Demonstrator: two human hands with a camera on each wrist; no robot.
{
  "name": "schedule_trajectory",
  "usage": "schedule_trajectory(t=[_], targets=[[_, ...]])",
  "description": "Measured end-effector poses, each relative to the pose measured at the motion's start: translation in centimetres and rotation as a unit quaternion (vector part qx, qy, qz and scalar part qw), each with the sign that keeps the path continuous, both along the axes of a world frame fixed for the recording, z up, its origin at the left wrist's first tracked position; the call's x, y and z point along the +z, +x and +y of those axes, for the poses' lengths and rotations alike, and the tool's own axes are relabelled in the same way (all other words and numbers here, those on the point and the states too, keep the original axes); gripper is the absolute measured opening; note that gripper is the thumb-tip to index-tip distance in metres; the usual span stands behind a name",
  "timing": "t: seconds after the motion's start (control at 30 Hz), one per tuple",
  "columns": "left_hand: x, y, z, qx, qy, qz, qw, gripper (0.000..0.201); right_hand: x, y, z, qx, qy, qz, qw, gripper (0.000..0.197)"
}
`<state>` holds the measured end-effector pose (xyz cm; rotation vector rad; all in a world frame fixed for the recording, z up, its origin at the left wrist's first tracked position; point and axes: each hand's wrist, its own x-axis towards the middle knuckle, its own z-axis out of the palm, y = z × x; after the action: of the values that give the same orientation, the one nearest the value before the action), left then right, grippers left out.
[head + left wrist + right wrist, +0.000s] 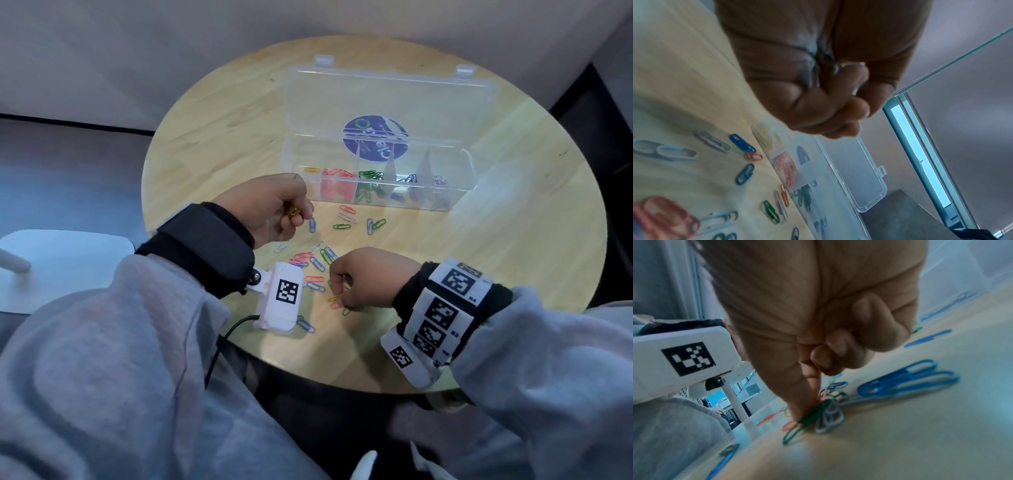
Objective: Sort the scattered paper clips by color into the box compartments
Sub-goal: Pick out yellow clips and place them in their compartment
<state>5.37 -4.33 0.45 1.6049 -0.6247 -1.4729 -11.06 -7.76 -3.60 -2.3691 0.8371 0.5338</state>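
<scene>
Grey sleeves (pixel 102 342) fill near frame, wrist bands with marker tags on both. Right hand (pixel 368 274) down on round wood table (pixel 513 274), near edge, thumb and forefinger pinched together at yellow clip (pixel 334 299); green clip (pixel 805 420) lying against the fingertips (pixel 797 412) in wrist view. Can't tell whether yellow clip is off the surface. Left hand (pixel 270 205) raised left of centre, fingers curled round small yellow clips (pixel 293 211), close to box's left end.

Loose clips (pixel 318 263) scattered between the hands and box: blue, green, pink-red, white-grey, wire type, several overlapping in a cluster just left of right hand. Second thin scatter (pixel 356 221) just in front of box.

Clear box (pixel 459 164) right of centre, far side of clips, lid (pixel 394 92) open and lying back flat, round purple label (pixel 375 137) on it. Compartments left to right: yellow, pink-red, green, blue, last one holding pale clips, colour unclear.

Bare tabletop right of box and along near-right edge. Table's left edge close to left wrist. White seat (pixel 61 260) low left, beyond the edge.
</scene>
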Motion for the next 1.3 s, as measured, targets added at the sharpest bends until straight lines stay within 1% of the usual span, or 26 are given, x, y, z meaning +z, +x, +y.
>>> schedule_trajectory(t=[0.07,0.13,0.23,0.27,0.3,0.33,0.37,0.43,0.5,0.53,0.57,0.63,0.77,0.9,0.97,1.1,1.3], targets=[[-0.1,0.0,0.0,0.003,0.005,0.009,1.0,0.031,0.0,0.0,0.1,0.007,-0.002,0.018,1.0,0.009],[-0.1,-0.1,0.1,0.007,0.007,0.017,1.0,0.027,0.1,-0.1,0.0,-0.003,0.002,0.012,1.0,0.008],[-0.3,-0.2,0.0,0.009,0.006,0.039,0.999,0.023,0.8,-0.7,-1.1,-0.051,0.04,-0.033,0.997,0.013],[-0.4,-0.2,0.0,0.01,0.008,0.043,0.999,0.024,1.2,-0.9,-1.6,-0.076,0.062,-0.049,0.994,0.017],[-0.4,-0.2,-0.1,0.011,0.011,0.048,0.999,0.024,1.5,-1.0,-2.1,-0.115,0.104,-0.072,0.985,0.019],[-0.5,-0.2,-0.2,0.013,0.014,0.054,0.998,0.023,1.9,-1.2,-2.5,-0.165,0.162,-0.102,0.968,0.021],[-0.5,-0.2,-0.3,0.018,0.016,0.062,0.998,0.021,2.2,-1.4,-2.9,-0.216,0.223,-0.138,0.94,0.023],[-0.6,0.0,-0.5,0.046,0.013,0.087,0.995,0.017,2.4,-1.8,-3.6,-0.301,0.318,-0.205,0.875,0.023],[-0.5,0.2,-0.7,0.082,0.001,0.114,0.99,0.019,2.6,-2.1,-3.8,-0.347,0.372,-0.248,0.824,0.015],[-0.5,0.3,-0.8,0.097,-0.006,0.127,0.987,0.021,2.6,-2.1,-3.8,-0.362,0.392,-0.267,0.803,0.013],[-0.4,0.3,-0.9,0.111,-0.014,0.14,0.984,0.024,2.7,-2.2,-3.9,-0.376,0.403,-0.282,0.785,0.016],[-0.1,0.5,-1.0,0.133,-0.026,0.163,0.977,0.03,2.7,-2.1,-3.9,-0.409,0.4,-0.299,0.764,0.024],[0.4,1.4,-1.2,0.151,-0.044,0.168,0.973,0.037,3.4,-1.3,-4.1,-0.457,0.375,-0.314,0.743,0.031],[0.7,2.6,-1.3,0.165,-0.06,0.159,0.972,0.041,4.4,0.0,-4.5,-0.452,0.361,-0.336,0.743,0.031],[0.8,3.2,-1.3,0.172,-0.067,0.158,0.97,0.042,4.7,0.9,-4.5,-0.443,0.359,-0.32,0.757,0.031],[1.1,3.9,-1.8,0.168,-0.072,0.159,0.97,0.043,5.1,3.0,-4.9,-0.41,0.334,-0.246,0.812,0.03],[1.2,3.9,-3.6,0.134,-0.059,0.14,0.979,0.042,6.4,6.4,-7.4,-0.369,0.245,-0.151,0.884,0.029]])
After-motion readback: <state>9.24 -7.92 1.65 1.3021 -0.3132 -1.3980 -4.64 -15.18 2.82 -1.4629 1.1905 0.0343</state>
